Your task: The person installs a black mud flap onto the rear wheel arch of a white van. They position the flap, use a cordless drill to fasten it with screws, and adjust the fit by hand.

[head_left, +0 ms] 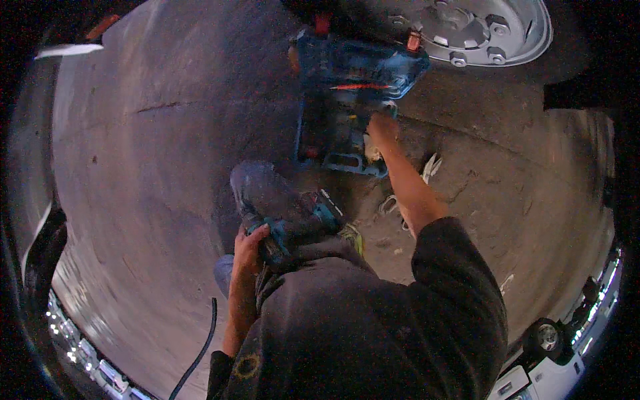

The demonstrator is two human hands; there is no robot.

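Note:
My left hand (248, 250) is closed round a teal and black cordless power tool (273, 240), which rests across my lap with its battery end toward the right. An opened blue plastic tool case (298, 133) lies on the ground ahead of me, its lid tipped back toward a wheel. My right hand (383, 130) reaches into the right side of the case. Its fingers are blurred and partly hidden, so I cannot make out what they hold. Just below that hand is a pale item (371, 148). A red strip (360, 87) shows in the lid.
A large silver vehicle wheel (467, 33) with lug nuts stands behind the case. White pieces (432, 167) and a pale loop (388, 205) lie on the concrete floor (167, 153) by my right forearm. A dark hose (200, 353) runs at lower left; a white vehicle (553, 380) stands lower right.

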